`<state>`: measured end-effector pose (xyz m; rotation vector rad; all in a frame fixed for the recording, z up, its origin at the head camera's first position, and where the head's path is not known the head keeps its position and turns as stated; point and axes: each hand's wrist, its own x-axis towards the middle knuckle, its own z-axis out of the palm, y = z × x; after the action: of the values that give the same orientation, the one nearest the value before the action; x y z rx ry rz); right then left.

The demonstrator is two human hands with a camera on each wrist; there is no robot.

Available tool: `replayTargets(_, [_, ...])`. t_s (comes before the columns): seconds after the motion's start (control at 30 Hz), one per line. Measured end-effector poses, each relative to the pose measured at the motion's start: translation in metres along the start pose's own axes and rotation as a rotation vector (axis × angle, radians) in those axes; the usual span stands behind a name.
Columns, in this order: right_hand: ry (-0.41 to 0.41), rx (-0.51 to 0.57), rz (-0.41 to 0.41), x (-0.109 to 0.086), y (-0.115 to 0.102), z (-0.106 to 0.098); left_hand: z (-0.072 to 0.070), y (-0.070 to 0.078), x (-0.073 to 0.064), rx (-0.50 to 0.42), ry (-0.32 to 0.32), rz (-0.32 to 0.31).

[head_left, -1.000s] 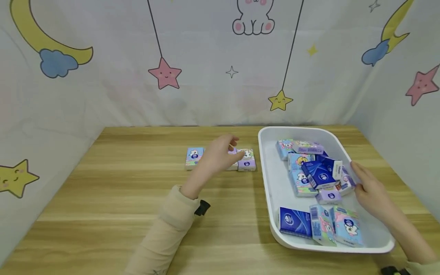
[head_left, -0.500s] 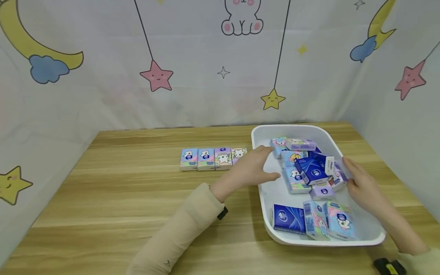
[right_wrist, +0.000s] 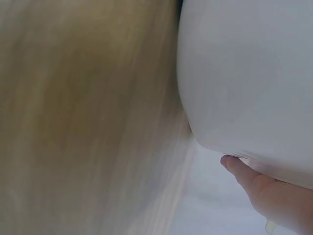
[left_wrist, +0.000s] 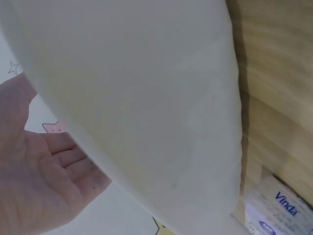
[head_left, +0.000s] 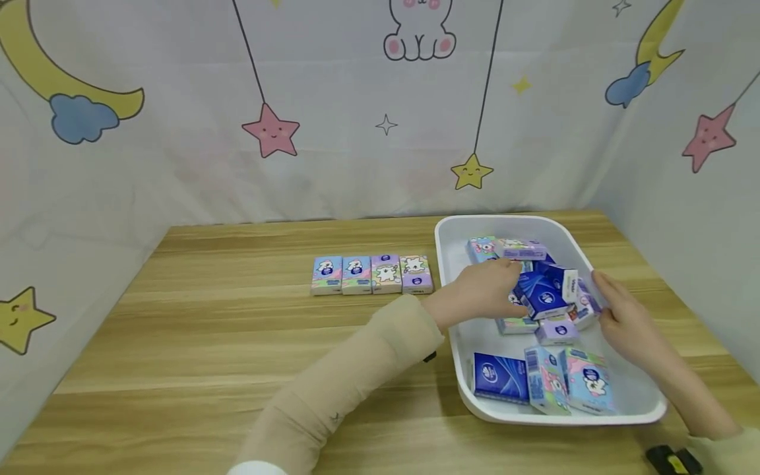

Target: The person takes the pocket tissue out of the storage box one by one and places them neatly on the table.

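Observation:
My left hand (head_left: 483,287) reaches over the near-left side of a white plastic bin (head_left: 564,419). Its fingertips and thumb are at the left end of a dark blue tissue pack (head_left: 547,297) on top of the pile. In the left wrist view the palm (left_wrist: 44,181) shows with fingers extended behind the bin's wall, which hides the tips. My right hand (head_left: 638,326) holds the bin's right rim. Four-sided light blue and lilac tissue packs (head_left: 518,326) lie beneath and around the dark blue one, partly covered by my left hand.
Left of the bin, several tissue packs (head_left: 356,275) stand side by side in a row on the wooden table (head_left: 208,343). Inside the bin's near end lie another dark blue pack (head_left: 501,378) and two light blue packs (head_left: 590,381). A printed curtain (head_left: 332,178) hangs behind the table.
My left hand has moved right from the row of packs, over the bin's edge, to the dark blue pack. The right hand stays at the rim. The head view has shifted slightly.

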<state>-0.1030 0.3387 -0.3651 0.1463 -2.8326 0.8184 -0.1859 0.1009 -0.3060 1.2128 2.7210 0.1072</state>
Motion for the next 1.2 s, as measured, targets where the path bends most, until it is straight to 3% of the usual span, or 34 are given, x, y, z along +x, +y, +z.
replayTargets(0.27, [0.017, -0.005, -0.01, 0.001, 0.002, 0.002, 0.01, 0.016, 0.021, 0.147, 0.03, -0.005])
replayTargets(0.5, [0.015, -0.019, -0.003, 0.0, 0.002, 0.001, 0.018, 0.027, 0.028, 0.186, 0.057, -0.033])
replayTargets(0.8, [0.014, -0.026, -0.016, 0.001, 0.003, 0.001, 0.02, 0.027, 0.029, 0.138, 0.074, -0.042])
replayTargets(1.2, [0.011, -0.023, -0.015, 0.002, 0.003, 0.001, 0.017, 0.02, 0.031, 0.001, 0.063, -0.041])
